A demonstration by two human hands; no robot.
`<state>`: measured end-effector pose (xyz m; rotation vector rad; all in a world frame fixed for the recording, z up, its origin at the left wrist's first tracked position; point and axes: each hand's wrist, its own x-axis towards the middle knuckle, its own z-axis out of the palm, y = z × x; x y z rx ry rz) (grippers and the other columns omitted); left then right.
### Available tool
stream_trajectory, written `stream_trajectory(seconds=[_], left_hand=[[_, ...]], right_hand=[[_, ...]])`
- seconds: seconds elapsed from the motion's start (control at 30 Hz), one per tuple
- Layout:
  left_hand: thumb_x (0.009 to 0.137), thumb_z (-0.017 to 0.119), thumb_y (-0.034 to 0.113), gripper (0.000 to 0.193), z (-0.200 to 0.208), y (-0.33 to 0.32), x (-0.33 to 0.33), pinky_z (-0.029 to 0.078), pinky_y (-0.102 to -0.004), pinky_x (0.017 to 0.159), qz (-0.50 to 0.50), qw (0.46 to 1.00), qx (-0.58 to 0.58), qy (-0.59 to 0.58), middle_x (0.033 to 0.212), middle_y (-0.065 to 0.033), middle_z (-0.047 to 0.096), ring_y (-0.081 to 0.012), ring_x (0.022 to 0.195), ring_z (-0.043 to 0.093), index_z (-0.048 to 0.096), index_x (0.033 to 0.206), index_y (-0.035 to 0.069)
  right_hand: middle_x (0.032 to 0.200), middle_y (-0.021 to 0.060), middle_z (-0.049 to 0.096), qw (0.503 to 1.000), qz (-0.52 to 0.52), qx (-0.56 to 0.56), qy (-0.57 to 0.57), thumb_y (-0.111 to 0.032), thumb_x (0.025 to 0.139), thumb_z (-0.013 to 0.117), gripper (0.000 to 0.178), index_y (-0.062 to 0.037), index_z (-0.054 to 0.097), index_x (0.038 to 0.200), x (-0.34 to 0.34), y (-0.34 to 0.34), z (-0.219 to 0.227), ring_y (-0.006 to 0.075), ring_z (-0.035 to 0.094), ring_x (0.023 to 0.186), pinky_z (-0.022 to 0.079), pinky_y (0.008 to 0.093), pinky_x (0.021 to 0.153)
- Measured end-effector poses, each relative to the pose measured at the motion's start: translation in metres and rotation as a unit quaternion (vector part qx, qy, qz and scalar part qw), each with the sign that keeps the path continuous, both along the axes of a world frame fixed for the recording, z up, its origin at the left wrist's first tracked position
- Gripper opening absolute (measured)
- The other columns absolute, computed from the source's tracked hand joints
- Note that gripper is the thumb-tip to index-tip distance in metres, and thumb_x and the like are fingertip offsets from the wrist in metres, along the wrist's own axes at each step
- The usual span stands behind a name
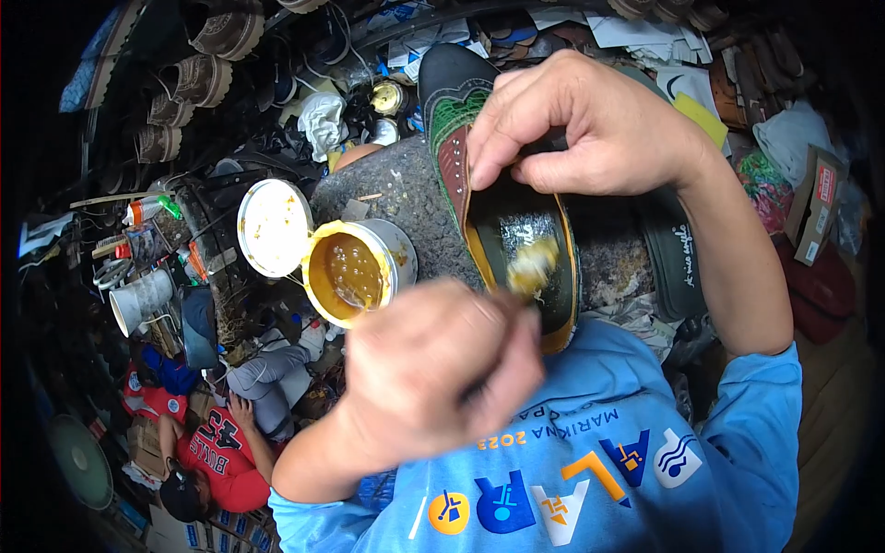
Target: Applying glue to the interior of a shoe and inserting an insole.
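My right hand (581, 115) grips a dark shoe (479, 157) with green and brown brogue leather, holding its upper open. Inside the shoe, the black heel area (512, 230) shows a blob of yellowish glue. My left hand (442, 369), blurred, is closed around a thin brush or stick whose tip sits on that glue spot. The shoe rests on a dark speckled stone block (406, 198). An open can of amber glue (355, 267) stands just left of the shoe, close to my left hand.
The can's white lid (274, 227) lies to its left. Shoes hang on racks at the upper left (198, 83). A person in a red shirt (217, 452) sits at the lower left. Papers, boxes and rags crowd the right side (802, 157).
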<state>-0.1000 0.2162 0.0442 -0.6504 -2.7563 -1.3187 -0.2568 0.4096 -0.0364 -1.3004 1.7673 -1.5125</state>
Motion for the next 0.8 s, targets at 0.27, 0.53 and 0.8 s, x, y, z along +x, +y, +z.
stream_trajectory(seconds=[0.27,0.53,0.8], left_hand=[[0.085,0.075,0.002,0.006,-0.007,-0.007,-0.033,0.052,-0.0326,0.060,-0.040,0.981,0.029,-0.189,0.070,-0.0128,0.070,-0.0240,0.061,0.068,0.075,0.084,-0.003],[0.073,0.076,0.000,0.016,0.015,0.000,-0.061,0.053,-0.0418,0.063,-0.232,0.936,-0.024,-0.264,0.079,-0.0131,0.066,-0.0334,0.069,0.067,0.076,0.089,0.000],[0.064,0.074,-0.008,0.032,0.032,0.003,-0.076,0.052,-0.0418,0.061,-0.293,0.920,-0.218,-0.142,0.087,-0.0105,0.060,-0.0332,0.073,0.064,0.074,0.094,0.002]], right_hand=[[0.100,0.0130,0.079,0.999,0.015,-0.016,-0.024,0.004,0.073,0.063,0.034,-0.0016,0.082,0.100,0.001,-0.003,0.002,0.0253,0.073,0.100,0.057,0.0364,0.092],[0.101,0.0133,0.079,1.000,0.007,-0.021,-0.015,0.004,0.073,0.062,0.034,-0.0014,0.082,0.100,0.002,-0.002,0.001,0.0253,0.073,0.101,0.057,0.0367,0.093],[0.100,0.0140,0.079,0.997,-0.011,0.060,-0.043,0.002,0.073,0.063,0.033,-0.0005,0.081,0.101,0.004,-0.003,0.010,0.0259,0.073,0.099,0.057,0.0371,0.091]])
